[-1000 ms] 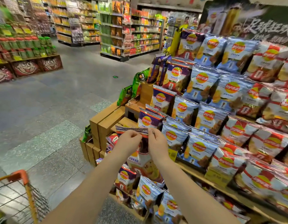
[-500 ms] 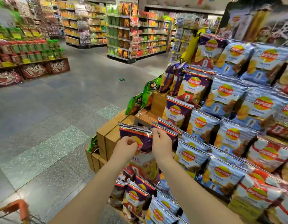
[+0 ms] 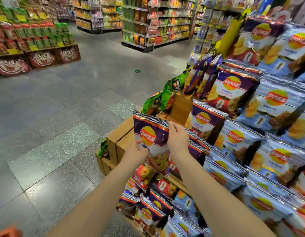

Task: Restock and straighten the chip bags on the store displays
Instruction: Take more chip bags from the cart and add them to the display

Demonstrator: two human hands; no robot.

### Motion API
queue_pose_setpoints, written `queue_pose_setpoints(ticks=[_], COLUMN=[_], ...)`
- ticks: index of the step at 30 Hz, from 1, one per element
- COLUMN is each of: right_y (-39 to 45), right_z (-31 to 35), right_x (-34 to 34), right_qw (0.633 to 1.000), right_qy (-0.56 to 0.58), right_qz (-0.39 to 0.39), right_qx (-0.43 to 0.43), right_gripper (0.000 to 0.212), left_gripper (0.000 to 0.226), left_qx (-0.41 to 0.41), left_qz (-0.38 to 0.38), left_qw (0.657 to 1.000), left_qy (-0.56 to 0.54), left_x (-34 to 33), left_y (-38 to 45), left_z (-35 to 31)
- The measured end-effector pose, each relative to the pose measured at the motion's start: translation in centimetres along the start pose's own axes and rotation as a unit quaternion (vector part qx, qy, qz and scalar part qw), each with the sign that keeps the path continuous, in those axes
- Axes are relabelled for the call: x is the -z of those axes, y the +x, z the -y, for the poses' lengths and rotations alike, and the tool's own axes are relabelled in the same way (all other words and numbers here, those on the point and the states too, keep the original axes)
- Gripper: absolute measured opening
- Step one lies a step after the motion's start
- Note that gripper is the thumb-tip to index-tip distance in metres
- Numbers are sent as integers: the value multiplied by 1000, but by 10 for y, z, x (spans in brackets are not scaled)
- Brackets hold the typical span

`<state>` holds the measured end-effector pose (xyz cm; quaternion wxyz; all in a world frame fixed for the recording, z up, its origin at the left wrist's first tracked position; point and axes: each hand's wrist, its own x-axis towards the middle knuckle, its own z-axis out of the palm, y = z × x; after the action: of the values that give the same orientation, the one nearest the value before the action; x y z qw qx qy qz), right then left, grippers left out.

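- The left hand (image 3: 137,152) holds the purple chip bag (image 3: 151,141) at its lower left edge, grip closed on the foil, probably to steady it
- The bag stands upright at the left end of the stepped wooden display (image 3: 121,134), logo facing the person, long axis vertical, top seal up
- The right hand (image 3: 177,139) grips its right edge near the top, likely guiding it beside the neighbouring purple bags (image 3: 206,118)

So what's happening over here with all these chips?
A person is stocking a tiered chip display in a supermarket. Both hands hold one purple chip bag upright at its left end: the left hand grips its lower left edge, the right hand its top right edge. Purple and blue bags already fill the rows alongside.
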<state>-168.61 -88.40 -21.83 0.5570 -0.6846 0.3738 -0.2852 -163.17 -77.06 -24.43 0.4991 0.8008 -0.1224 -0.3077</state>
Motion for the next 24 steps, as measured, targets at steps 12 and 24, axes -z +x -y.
queue_pose_setpoints(ticks=[12, 24], right_y=[101, 180], right_z=[-1, 8], right_x=[-3, -37], right_qw=[997, 972], right_qy=[61, 174], right_qz=[-13, -101], right_qx=[-38, -125], right_gripper=[33, 22], left_gripper=[56, 14], left_qx=[132, 252], left_qz=[38, 185], left_qw=[983, 906], left_qy=[-123, -284], left_x=[-35, -15], left_y=[100, 223], left_z=[-17, -28])
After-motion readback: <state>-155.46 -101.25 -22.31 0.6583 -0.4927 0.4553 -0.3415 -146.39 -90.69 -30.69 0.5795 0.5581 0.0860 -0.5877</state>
